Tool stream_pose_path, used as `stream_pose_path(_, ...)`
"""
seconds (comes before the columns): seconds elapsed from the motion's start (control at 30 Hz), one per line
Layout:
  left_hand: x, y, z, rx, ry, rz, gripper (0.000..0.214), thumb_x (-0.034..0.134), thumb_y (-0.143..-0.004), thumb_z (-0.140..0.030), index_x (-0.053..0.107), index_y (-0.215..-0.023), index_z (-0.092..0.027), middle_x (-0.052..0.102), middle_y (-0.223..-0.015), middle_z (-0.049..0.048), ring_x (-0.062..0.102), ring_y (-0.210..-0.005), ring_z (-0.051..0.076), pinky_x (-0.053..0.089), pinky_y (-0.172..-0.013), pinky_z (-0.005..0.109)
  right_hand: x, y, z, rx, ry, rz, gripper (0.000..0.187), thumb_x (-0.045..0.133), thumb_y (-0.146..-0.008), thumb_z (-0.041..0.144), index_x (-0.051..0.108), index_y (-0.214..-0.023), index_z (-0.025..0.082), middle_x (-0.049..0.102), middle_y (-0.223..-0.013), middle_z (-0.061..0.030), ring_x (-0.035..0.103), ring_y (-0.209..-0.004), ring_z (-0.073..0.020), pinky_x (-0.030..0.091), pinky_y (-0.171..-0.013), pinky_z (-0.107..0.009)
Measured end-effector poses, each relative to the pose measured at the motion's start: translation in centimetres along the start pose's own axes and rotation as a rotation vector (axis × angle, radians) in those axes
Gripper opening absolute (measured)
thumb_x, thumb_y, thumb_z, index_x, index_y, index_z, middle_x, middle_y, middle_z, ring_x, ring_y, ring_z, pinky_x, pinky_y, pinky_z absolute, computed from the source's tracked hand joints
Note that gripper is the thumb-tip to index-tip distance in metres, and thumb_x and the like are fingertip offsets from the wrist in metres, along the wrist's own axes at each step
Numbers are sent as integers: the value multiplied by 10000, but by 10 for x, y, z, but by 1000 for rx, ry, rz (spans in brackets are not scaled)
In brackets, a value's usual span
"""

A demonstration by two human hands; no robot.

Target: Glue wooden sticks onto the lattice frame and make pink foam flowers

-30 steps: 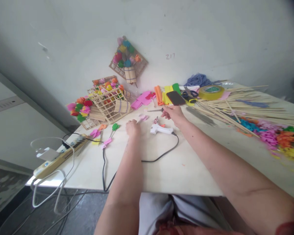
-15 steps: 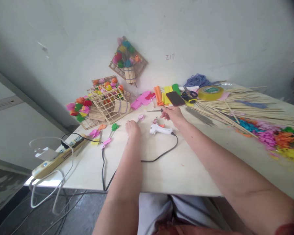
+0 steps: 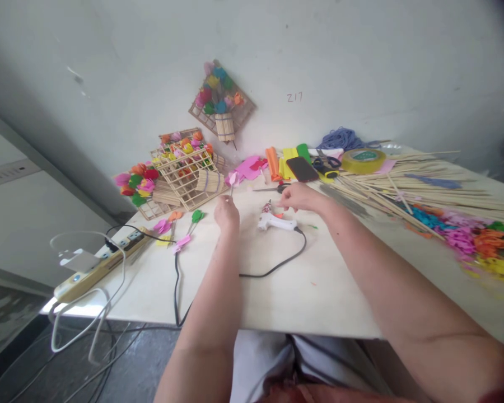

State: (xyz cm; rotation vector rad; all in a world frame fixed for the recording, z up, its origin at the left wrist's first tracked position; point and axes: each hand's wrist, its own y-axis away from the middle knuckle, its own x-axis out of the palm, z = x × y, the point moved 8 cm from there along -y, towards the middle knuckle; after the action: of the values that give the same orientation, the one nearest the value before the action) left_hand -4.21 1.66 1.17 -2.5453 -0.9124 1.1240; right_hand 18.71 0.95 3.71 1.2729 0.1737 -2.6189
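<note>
My left hand (image 3: 227, 213) is closed on a thin stick and holds it upright, with a pink paper flower (image 3: 233, 178) at its top. My right hand (image 3: 299, 197) hovers just above the white glue gun (image 3: 275, 223), fingers loosely bent and pointing left, with nothing seen in them. A pair of scissors (image 3: 270, 189) lies on the white table (image 3: 302, 280) right by its fingertips. The glue gun's black cord (image 3: 277, 267) trails toward the table's front edge.
Finished flower sticks (image 3: 180, 226) lie to the left, near a power strip (image 3: 96, 267). Wooden lattice racks with flowers (image 3: 185, 170) lean on the wall. A phone (image 3: 301, 168), yellow tape roll (image 3: 362, 160), a pile of bamboo sticks (image 3: 415, 184) and coloured paper pieces (image 3: 474, 240) fill the right.
My left hand has lifted the pink flower stick off the table and stood it upright. My right hand has drawn away from the scissors, which now lie on the table, toward the glue gun.
</note>
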Motion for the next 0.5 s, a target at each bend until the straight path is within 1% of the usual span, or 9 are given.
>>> stream_pose_path(0.1,-7,1,-7,55,35,-63,219,401,-837,-252,581,-936,-175,648,-684,57,599,-770,199,392,-731,291,3,7,6,30,303,155,342,656,-614,483,676,-687,150,653,-637,-50,569,-520,-146,396,-512,-256)
stream_pose_path(0.2,-9,2,-12,106,102,-76,209,404,-833,-252,598,-841,-176,628,-612,32,584,-677,173,394,-702,269,14,9,9,26,506,257,429,639,-586,551,689,-764,165,663,-687,-67,611,-639,-211,408,-564,-294)
stream_pose_path(0.3,-9,4,-15,141,152,-82,208,405,-831,-255,592,-779,-181,615,-577,15,569,-622,154,392,-679,256,30,8,11,1,621,308,472,648,-555,552,687,-825,166,673,-809,-96,618,-753,-255,420,-612,-323)
stream_pose_path(0.37,-9,4,-17,146,181,-92,199,410,-829,-254,588,-780,-178,609,-561,10,568,-614,149,393,-674,252,39,8,12,-5,675,334,483,657,-548,523,683,-863,158,671,-847,-113,617,-784,-268,424,-635,-338)
stream_pose_path(0.5,-15,3,-18,140,271,-145,187,422,-826,-264,582,-827,-166,600,-541,2,577,-615,143,399,-674,244,46,8,14,-26,710,350,425,637,-579,418,675,-908,152,671,-873,-122,617,-810,-266,428,-642,-331)
